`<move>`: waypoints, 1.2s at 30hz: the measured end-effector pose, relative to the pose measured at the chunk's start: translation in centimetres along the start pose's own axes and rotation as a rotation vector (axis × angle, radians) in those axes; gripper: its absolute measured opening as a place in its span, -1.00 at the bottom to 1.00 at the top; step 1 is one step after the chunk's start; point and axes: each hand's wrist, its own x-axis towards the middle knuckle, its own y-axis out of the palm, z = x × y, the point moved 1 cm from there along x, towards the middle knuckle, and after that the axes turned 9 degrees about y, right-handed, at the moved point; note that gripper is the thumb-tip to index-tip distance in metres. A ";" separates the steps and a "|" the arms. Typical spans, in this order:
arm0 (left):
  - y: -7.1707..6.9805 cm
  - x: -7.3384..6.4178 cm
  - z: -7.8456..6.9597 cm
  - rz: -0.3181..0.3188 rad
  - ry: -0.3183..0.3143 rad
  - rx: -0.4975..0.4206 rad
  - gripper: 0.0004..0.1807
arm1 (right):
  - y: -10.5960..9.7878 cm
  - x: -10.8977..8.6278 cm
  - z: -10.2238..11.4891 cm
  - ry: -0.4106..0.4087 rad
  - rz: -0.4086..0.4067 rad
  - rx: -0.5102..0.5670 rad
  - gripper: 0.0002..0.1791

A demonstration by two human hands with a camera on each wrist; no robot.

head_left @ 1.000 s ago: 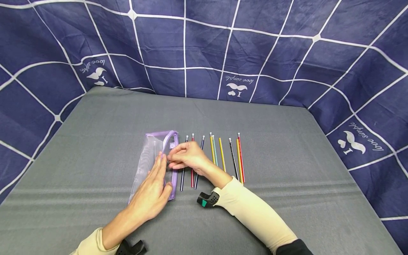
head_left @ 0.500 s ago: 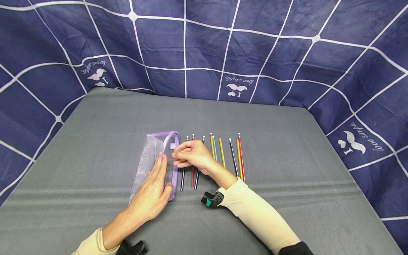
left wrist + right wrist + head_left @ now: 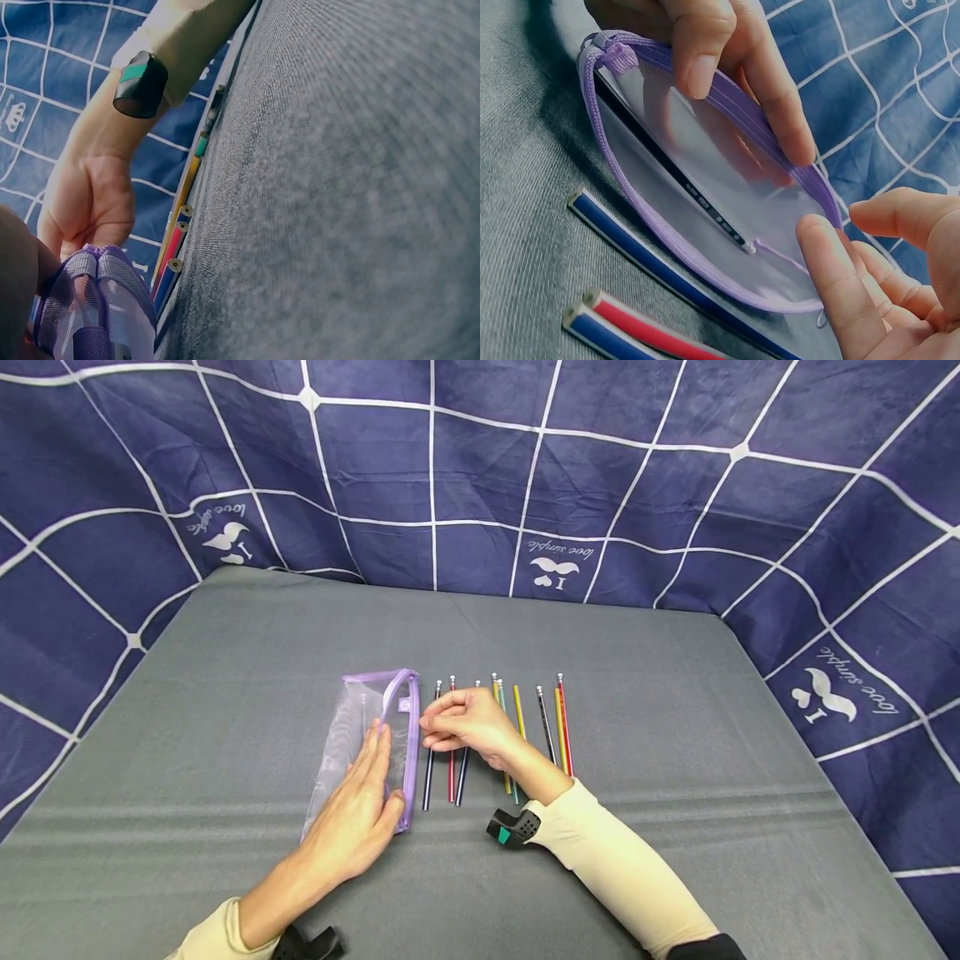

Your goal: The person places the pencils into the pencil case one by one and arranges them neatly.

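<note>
A see-through pencil pouch with purple edging lies left of centre, its zipped mouth spread open towards the right. My left hand holds its upper rim, some fingers outside the wall, showing through it in the right wrist view. Inside that mouth is a black pencil with small lettering. My right hand hovers just right of the mouth, above the nearest pencils; its thumb and fingers are bent, parted and hold nothing. Under it lie a dark blue pencil, a red pencil and another dark blue pencil.
Further right lie a teal pencil, a yellow pencil, a black patterned pencil and a red pencil, some partly hidden by the right arm. Grey cloth covers the table; a blue gridded curtain hangs behind.
My right hand has drawn back to the right, from over the pouch's mouth to just outside it. My left hand and the pouch have stayed put.
</note>
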 end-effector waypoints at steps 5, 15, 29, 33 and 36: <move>0.0 0.0 0.0 0.001 -0.002 0.002 -0.15 | -0.5 -0.2 0.1 -0.014 0.003 -0.008 -0.81; 0.0 0.1 0.0 0.005 -0.002 0.000 -0.15 | -1.8 -0.9 -0.1 -0.008 -0.020 -0.004 -0.83; -0.1 0.0 0.0 0.007 -0.004 0.001 -0.15 | -3.4 -1.8 -0.1 -0.023 -0.034 -0.008 -0.82; -0.1 0.0 0.0 0.009 -0.006 -0.004 -0.15 | -4.0 -2.1 -0.1 -0.028 -0.047 -0.008 -0.81; -0.1 0.0 0.0 0.013 -0.011 -0.004 -0.15 | -4.5 -2.2 -0.2 -0.031 -0.064 -0.013 -0.81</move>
